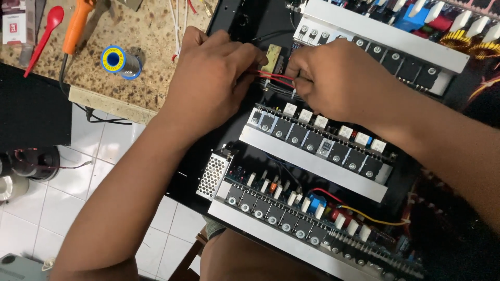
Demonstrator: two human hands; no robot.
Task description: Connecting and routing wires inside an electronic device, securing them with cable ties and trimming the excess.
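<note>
My left hand [211, 78] and my right hand [338, 78] meet over an open black electronics chassis [234, 21]. Both pinch a thin bundle of red and black wires [276, 78] that runs between the fingertips, just below a small beige component [272, 56]. Below the hands lies a circuit board with a row of black transistors bolted to an aluminium heat-sink bar [312, 161]. A second such bar [271, 234] lies nearer to me, and a third [385, 36] sits beyond the hands. The wire ends are hidden by my fingers.
On the speckled stone worktop [151, 47] at the left lie a spool of solder [119, 61], an orange-handled soldering iron [77, 26] and a red spoon [44, 36]. A perforated metal box [213, 175] sits at the chassis edge. White floor tiles [94, 177] show below.
</note>
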